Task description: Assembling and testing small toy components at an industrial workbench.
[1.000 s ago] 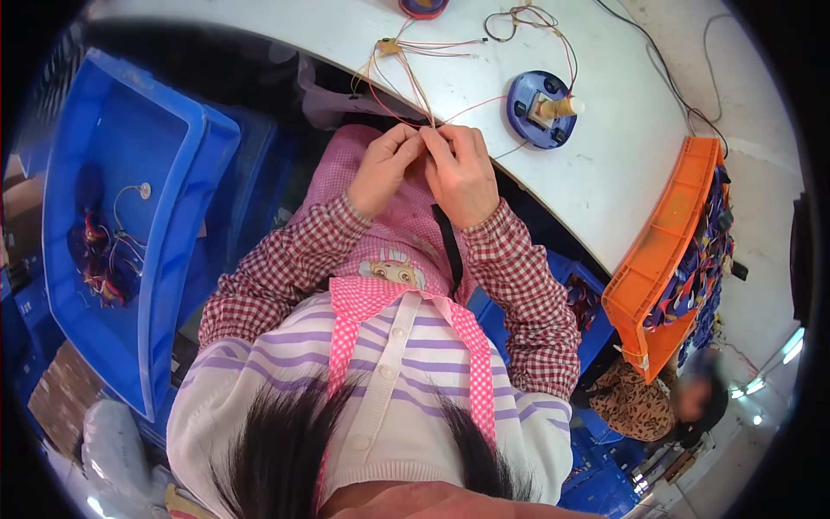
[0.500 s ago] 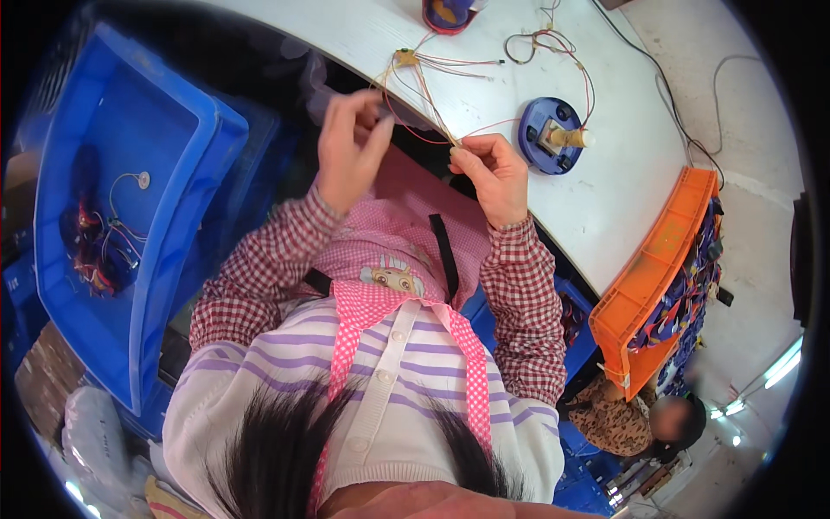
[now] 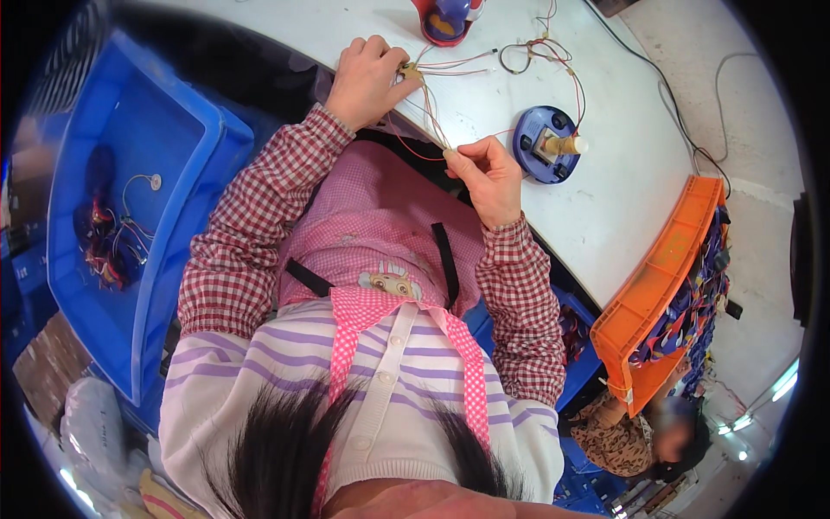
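My left hand (image 3: 367,82) is at the table edge, thumb and fingers closed on a small yellowish circuit board (image 3: 413,73). Thin red and brown wires (image 3: 437,121) run from the board toward me, past the edge. My right hand (image 3: 489,180) pinches the ends of these wires between thumb and forefinger; the exact tips are too small to make out. To its right on the table sits a round blue plastic base (image 3: 526,143) with dark pads and a pale cylindrical piece standing out of it. A red wire reaches toward that base.
A red and blue plastic part (image 3: 445,30) stands at the far table edge, near looped cables (image 3: 527,56). On the left is a blue bin (image 3: 186,164) with wired parts. An orange crate (image 3: 661,259) of coloured parts stands right; a person (image 3: 618,437) is beyond it.
My left hand has moved up and right from above the lap to the circuit board and closed on it. The right hand keeps its pinch on the wires, shifted slightly.
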A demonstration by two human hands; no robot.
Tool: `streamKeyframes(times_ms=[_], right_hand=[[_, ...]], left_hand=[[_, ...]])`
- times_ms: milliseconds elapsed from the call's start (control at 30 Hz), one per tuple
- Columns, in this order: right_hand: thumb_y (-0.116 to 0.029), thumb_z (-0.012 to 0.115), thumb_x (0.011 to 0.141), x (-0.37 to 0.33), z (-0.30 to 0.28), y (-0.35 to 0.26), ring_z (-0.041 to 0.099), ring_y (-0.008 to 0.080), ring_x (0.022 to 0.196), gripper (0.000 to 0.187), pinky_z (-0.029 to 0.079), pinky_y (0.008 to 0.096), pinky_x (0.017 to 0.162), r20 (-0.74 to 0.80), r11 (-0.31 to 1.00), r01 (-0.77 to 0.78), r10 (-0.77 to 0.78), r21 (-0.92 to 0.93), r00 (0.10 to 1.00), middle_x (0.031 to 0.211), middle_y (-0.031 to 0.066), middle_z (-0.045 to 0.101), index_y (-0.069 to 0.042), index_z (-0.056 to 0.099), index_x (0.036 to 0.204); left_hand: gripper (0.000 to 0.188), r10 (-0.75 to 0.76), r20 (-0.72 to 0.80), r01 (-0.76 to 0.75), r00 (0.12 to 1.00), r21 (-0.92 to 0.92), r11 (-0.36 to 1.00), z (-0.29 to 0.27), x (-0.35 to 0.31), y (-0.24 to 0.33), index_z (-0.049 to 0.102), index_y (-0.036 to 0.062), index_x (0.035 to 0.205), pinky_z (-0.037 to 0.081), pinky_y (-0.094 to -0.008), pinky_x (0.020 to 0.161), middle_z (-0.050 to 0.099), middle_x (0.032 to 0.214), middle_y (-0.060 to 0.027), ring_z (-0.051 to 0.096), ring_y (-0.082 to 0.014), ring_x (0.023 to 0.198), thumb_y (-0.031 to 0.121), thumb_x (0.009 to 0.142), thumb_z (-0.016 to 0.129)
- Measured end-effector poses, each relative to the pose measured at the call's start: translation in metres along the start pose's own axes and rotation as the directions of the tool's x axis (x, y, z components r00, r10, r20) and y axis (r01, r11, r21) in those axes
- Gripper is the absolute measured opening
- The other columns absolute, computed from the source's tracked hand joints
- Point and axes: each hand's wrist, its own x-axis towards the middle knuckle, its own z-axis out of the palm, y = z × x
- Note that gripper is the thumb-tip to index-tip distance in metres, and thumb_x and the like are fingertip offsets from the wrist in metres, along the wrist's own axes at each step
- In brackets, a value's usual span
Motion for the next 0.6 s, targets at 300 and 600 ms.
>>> streamKeyframes(times_ms=[300,600], right_hand=[[-0.007,0.065,0.084,0.01,-0.007,0.0,0.058,0.0135,0.064,0.014,0.051,0.0229,0.06,-0.019,0.978,-0.018,0.022,0.209,1.0,0.078,0.0087,0.061,0.002,0.057,0.092],[-0.012,0.063,0.087,0.027,-0.009,-0.023,0.058,0.015,0.064,0.019,0.051,0.0234,0.059,0.0,0.957,0.006,-0.006,0.288,1.0,0.08,0.0098,0.06,0.004,0.057,0.095]], left_hand=[[0.023,0.132,0.135,-0.128,0.982,-0.037,0.991,0.009,0.016,-0.013,0.063,0.004,0.094,0.048,-0.0297,0.068,0.054,0.088,-0.0092,0.054,-0.0227,0.073,0.025,0.085,0.06],[0.017,0.148,0.29,-0.189,0.946,0.118,0.975,-0.001,0.035,-0.007,0.059,0.003,0.097,0.05,-0.0329,0.067,0.055,0.088,-0.0105,0.059,-0.0268,0.071,0.016,0.087,0.055]])
